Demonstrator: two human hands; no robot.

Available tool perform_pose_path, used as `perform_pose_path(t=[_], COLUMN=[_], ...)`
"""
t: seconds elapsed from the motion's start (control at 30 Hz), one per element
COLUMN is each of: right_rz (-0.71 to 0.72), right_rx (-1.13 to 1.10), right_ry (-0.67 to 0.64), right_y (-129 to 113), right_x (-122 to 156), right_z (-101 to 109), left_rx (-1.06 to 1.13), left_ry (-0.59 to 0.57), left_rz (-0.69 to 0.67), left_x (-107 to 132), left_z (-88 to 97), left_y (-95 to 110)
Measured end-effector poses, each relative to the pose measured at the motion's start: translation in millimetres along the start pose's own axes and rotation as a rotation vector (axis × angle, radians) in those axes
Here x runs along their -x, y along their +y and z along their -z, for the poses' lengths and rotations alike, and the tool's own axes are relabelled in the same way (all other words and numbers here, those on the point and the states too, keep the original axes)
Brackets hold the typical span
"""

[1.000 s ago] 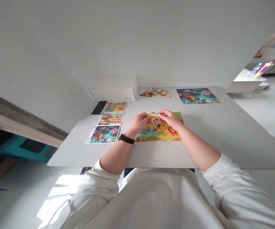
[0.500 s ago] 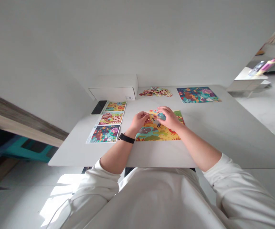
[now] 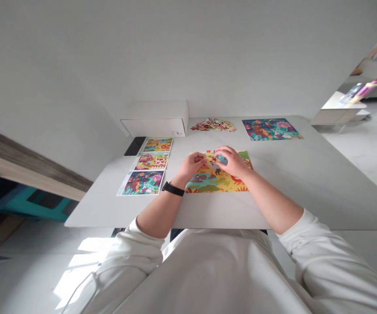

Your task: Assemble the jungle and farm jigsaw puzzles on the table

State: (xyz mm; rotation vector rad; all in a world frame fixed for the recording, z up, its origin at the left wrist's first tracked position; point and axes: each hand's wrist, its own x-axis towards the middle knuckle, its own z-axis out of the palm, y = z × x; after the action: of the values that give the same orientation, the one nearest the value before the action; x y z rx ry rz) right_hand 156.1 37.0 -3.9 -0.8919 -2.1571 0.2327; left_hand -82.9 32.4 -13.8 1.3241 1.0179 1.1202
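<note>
Where the plain, matte grey wall (image 3: 208, 56) meets our smooth, pale tabletop (image 3: 221, 213), a long white cardboard box (image 3: 155, 126) stands at the back left corner. Right of it, along the back edge, lies a loose heap of small, flat, multicoloured jigsaw pieces (image 3: 213, 125), jumbled over one another. Toward the back right corner rests a flat, dark teal rectangular jigsaw picture (image 3: 270, 129).

By the left edge we have a glossy black slab-shaped phone (image 3: 135, 147) and three printed paper cards (image 3: 151, 161) in a column, their white margins showing. A flat, yellow rectangular jigsaw picture (image 3: 219, 185) of animals lies midway along the near edge, set slightly in from it.

Our left hand (image 3: 193, 165) is over its upper left part, thumb and fingertips drawn together; we cannot tell whether they pinch a piece. Our right hand (image 3: 231, 160) curves above its upper middle, half open, the picture's blue showing between thumb and fingers; we see no piece gripped there.

A black banded wristwatch (image 3: 173, 189) circles our left wrist. Beyond the left edge sits a teal plastic stool (image 3: 44, 200), and sunlight falls in bright patches on the pale floor (image 3: 80, 266).
</note>
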Motion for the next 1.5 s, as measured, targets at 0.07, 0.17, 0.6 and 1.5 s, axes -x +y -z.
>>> perform_pose_path(t=[0.07,0.17,0.6,1.5], right_rz=[-0.010,-0.049,-0.161,-0.103], right_rx=[-0.004,-0.002,-0.027,0.070], right_ry=[-0.001,-0.016,-0.176,-0.285], right_y=[0,2,26,30], right_x=[-1,-1,7,7], right_z=[3,9,17,-6], left_rx=[-0.005,-0.096,-0.902,-0.980], left_ry=[-0.009,0.032,-0.009,-0.186], left_rz=[-0.013,-0.073,-0.417,-0.296], left_x=[-1,-3,0,0], left_z=[1.1,4.6,21.3,19.5], left_y=[-2,-3,-3,-11])
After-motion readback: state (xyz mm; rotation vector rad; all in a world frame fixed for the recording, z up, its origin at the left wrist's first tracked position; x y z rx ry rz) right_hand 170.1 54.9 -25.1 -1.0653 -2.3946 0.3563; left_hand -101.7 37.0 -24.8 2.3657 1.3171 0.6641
